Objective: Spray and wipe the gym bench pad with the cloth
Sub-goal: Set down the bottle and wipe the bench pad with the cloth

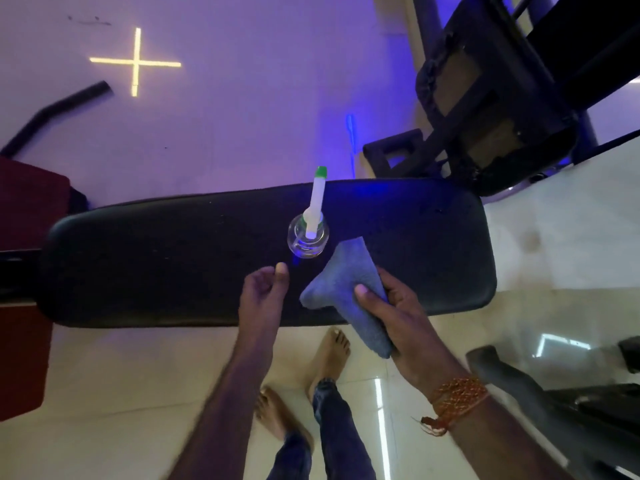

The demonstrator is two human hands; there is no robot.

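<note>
— What fills the view?
— The black bench pad [173, 258], lying crosswise; its left end is lost in dark framework.
— And the cloth?
— The blue cloth [341, 292] is gripped in the right hand [405, 317], thumb on top, draped over the pad's near edge.
— The left hand [265, 292]?
— Empty, fingers loosely curled, just short of the clear spray bottle [307, 237] standing on the pad; whether it holds liquid is unclear.

There are no words, numbers or brand names to read anywhere. The clear spray bottle [307, 237] has no label that can be seen. The only mark is a glowing yellow cross [135, 62], like a plus sign, shining on the purple floor [242, 98].
</note>
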